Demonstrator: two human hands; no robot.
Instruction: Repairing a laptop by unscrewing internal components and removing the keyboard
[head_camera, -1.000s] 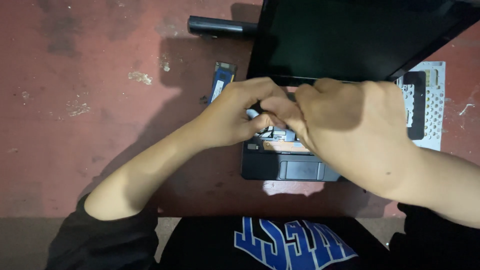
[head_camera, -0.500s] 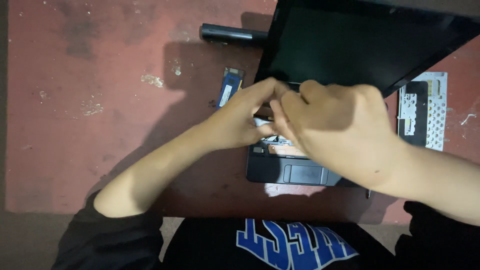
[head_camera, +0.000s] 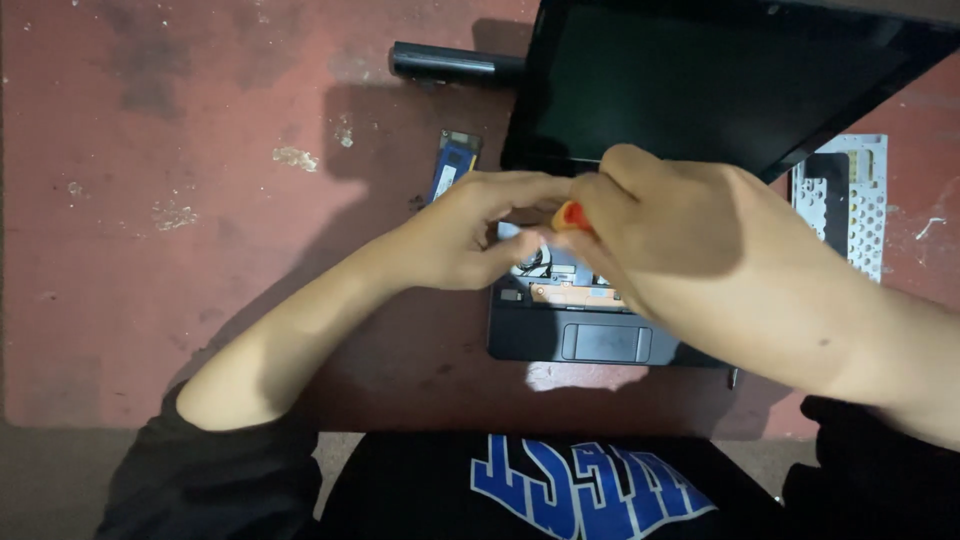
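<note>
The small black laptop (head_camera: 610, 330) stands open on the worn red-brown desk (head_camera: 180, 200), with its dark screen (head_camera: 700, 80) tilted away to the far side. The keyboard is taken out, so the inner boards and cables lie bare above the touchpad (head_camera: 606, 342); this is why both hands can work directly inside the body.

The right hand (head_camera: 690, 250) is clenched around a screwdriver with an orange-red handle (head_camera: 570, 216). Only a small part of the handle shows between the fingers, and the shaft and tip are hidden below the hand, so I cannot tell which screw or part it touches. The hand is held above the opened area, which suggests the tool points down into it.

The left hand (head_camera: 470, 235) comes from the left side, its fingers bent and reaching to the same spot, touching the handle or just beside it. It seems to steady the tool or a small part there; whether it really grasps something, the picture does not show.

The other parts are put aside, out of the working area. The grey perforated keyboard plate (head_camera: 862, 200) lies at the right of the laptop, a small blue and black flat module (head_camera: 455, 165) lies at the left, and a long black battery bar (head_camera: 455, 65) lies at the far side, left of the screen.
</note>
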